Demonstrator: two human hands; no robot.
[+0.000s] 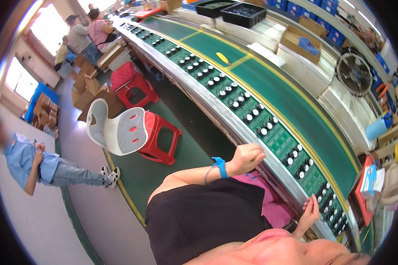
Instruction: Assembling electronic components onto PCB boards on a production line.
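**Board Line: Parts Standing on Boards, Both Hands at the Near Edge**

Position: The boards (277,142) are lying in a long curved row along the near side of the green belt (269,81), inside the silver rail (292,176). The row is running from the far end of the line down to the right hand.

Progress: Black and white parts (301,175) are standing in small groups along most of the visible row. Bare green stretches are showing between groups, including one beyond the left hand. Populated areas are therefore appearing done as far as placement goes; whether the bare areas are awaiting parts cannot be told. Soldering and fastening are not showing.

Left hand (248,158): This hand, wearing a blue strap (220,168), is hovering by the rail. Its fingers are curling together toward the palm. No part is showing in it, but the inside of the grip is hidden; whether it is empty cannot be told.

Right hand (311,212): This hand is reaching over the rail, fingers bending close together near the lowest groups of parts. Whether they are clamping a part, touching a board or staying clear cannot be told.

Surroundings: A yellow piece (222,58) is lying on the belt. A red stool (161,137) is standing behind the line.
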